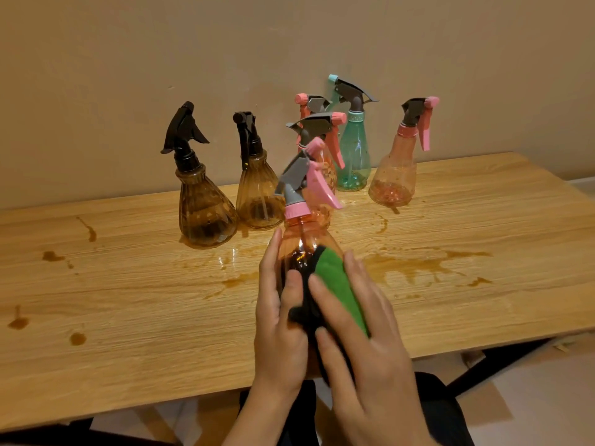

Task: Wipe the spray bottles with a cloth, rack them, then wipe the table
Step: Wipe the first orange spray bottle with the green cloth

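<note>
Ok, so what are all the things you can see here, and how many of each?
Brown bottles: two, brown with black tops, standing left on the table.
Standing pink bottles: three, orange-pink, at the back, one mostly hidden.
Held pink bottle: one, orange-pink, in front.
Teal bottle: one, blue-green, by the wall.
Cloth: one, green and black, against the held pink bottle.
Spills: several, brown, across the table.
Table: one, light wood.
Wall: beige, behind.
Left hand: grips the held pink bottle.
Right hand: holds the cloth round it.
</note>
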Action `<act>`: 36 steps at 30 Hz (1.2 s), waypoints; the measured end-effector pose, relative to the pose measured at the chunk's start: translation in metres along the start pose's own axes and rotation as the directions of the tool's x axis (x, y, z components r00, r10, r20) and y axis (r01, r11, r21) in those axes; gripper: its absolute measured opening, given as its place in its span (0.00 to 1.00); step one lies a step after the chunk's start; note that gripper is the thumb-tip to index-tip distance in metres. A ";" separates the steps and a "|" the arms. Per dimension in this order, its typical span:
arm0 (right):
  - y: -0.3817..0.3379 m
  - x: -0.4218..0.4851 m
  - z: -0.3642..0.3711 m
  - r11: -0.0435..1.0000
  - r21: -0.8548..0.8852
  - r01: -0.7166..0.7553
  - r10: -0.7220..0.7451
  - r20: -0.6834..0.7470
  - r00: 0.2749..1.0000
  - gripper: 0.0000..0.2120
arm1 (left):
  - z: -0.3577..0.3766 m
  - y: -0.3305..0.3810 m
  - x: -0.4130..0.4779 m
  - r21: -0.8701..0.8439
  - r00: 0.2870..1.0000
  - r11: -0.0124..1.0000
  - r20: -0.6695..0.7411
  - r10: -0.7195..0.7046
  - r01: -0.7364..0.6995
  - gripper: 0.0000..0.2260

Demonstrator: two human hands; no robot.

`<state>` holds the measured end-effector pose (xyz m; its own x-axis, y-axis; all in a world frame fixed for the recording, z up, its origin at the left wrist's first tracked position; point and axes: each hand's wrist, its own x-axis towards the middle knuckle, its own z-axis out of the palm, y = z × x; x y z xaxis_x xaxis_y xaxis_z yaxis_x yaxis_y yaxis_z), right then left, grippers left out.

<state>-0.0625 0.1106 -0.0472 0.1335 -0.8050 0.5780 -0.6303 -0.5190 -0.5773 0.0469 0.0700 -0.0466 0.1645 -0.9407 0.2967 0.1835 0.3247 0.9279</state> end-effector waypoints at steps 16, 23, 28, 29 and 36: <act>0.005 -0.002 0.004 0.996 0.069 -0.062 0.065 -0.039 0.997 0.24 | 0.000 -0.002 -0.001 0.063 0.999 0.998 0.037 0.023 -0.025 0.25; 0.000 0.010 0.001 0.969 0.173 -0.175 0.181 -0.017 0.983 0.23 | -0.001 -0.001 0.001 0.023 0.998 1.000 0.059 0.008 -0.009 0.27; 0.011 0.044 -0.014 0.957 0.240 -0.164 0.154 0.060 0.986 0.23 | 0.001 0.001 0.000 0.060 0.996 0.997 0.079 0.036 -0.041 0.27; 0.010 0.041 -0.013 0.966 0.223 -0.127 0.115 0.064 0.991 0.23 | 0.001 0.000 0.000 0.047 0.997 0.998 0.066 0.038 -0.041 0.26; 0.005 -0.009 0.007 0.994 0.103 -0.028 0.030 -0.016 0.999 0.22 | -0.004 -0.001 0.002 -0.036 1.000 0.999 -0.014 -0.003 0.003 0.23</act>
<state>-0.0618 0.1136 -0.0594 0.1024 -0.8156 0.5695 -0.5518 -0.5230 -0.6496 0.0512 0.0682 -0.0483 0.1771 -0.9403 0.2907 0.2184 0.3256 0.9199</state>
